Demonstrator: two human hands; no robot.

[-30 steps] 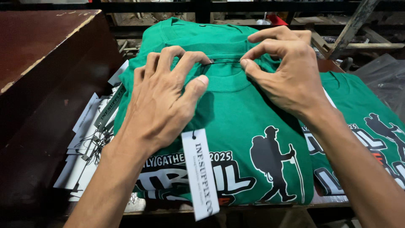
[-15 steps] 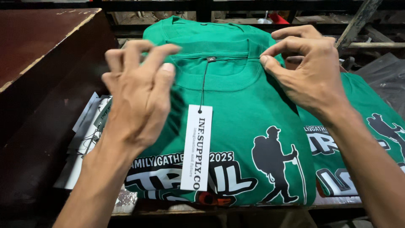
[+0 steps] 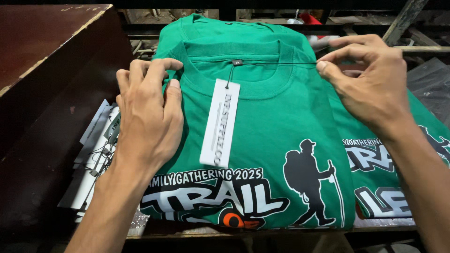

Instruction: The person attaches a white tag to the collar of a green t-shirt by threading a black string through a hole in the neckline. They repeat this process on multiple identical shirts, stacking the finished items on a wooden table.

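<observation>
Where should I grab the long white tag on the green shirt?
Probably pinch the white tag at its free lower end, coming from below. Its top is tied by a thin string to the collar of the green shirt, so only the bottom lifts freely.

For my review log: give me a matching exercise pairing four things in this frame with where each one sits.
Things:
1. left hand
2. right hand
3. white hang tag
4. loose white tags

Places:
A. lying on the chest of the folded green shirt, strung from the collar
B. piled left of the shirt, beside the dark board
C. flat on the shirt's left edge
D. at the shirt's right shoulder, fingers pinched

Pairs: 1-C, 2-D, 3-A, 4-B
</observation>
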